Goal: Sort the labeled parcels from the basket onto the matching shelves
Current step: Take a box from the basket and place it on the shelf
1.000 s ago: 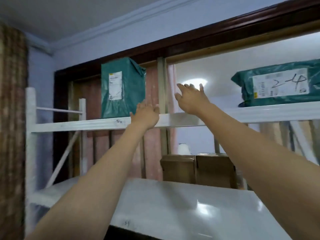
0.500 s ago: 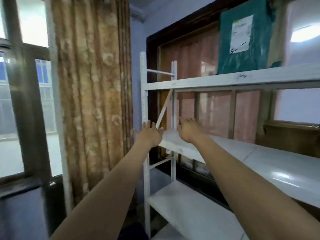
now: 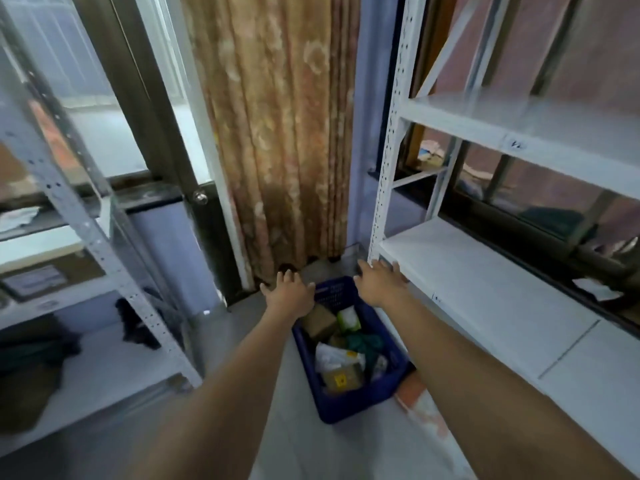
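1. Basket: blue plastic crate on the floor, just beside the lower white shelf. Landmark for all below.
2. Left hand hangs above the basket's far-left rim, fingers spread and relaxed, holding nothing.
3. Right hand hangs above the basket's far-right corner, close to the shelf edge, fingers likewise spread, nothing in its grip. Whether it touches the shelf: cannot tell.
4. Parcels lie jumbled inside the basket: brown box at the far end, white-green packet just beside it, green bag mid-basket, white mailer below that, tan box at the near end.
5. Handling, as a guess: the boxes look stiff cardboard, likely light; take them by opposite side faces, one hand should do.
6. The bags look soft and slick; they will sag. Pinch a fold of film or scoop from beneath, label kept upward for reading.
7. Labels too blurred to read here.
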Tool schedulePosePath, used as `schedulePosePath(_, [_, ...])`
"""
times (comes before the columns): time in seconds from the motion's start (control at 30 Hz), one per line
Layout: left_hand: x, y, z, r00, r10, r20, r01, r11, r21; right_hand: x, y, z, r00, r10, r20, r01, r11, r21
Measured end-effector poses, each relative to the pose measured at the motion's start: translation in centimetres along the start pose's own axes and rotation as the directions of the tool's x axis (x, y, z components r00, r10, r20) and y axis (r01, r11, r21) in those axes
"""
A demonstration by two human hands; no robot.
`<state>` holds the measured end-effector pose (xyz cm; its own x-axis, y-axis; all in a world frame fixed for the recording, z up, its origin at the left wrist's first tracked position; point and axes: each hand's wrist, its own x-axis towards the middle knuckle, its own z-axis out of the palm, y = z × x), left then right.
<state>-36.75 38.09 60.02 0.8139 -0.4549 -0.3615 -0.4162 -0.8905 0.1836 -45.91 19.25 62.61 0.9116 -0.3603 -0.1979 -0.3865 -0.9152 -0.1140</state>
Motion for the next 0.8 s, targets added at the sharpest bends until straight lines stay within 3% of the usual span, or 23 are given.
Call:
schedulePosePath(0.27, [9.9, -2.1, 6.0, 0.982, -0.124, 0.141, 0.132, 0.99, -0.048, 11.1, 2.7, 8.7, 0.979, 0.064, 0.194, -0.073, 0.996, 0.042])
schedulePosePath(0.57, [25.8, -1.2, 6.9, 0.949, -0.176, 0.261, 0.2, 0.977, -0.068, 26.3, 6.7, 13.1, 0.94, 0.105, 0.324, -0.123, 0.992, 0.038])
schedulePosePath(0.8, [35.4, -3.3, 7.0, 0.914, -0.18, 0.362, 0.225, 0.971, -0.084, 35.6, 5.7, 16.4, 0.892, 0.138, 0.431, -0.207, 0.971, 0.118])
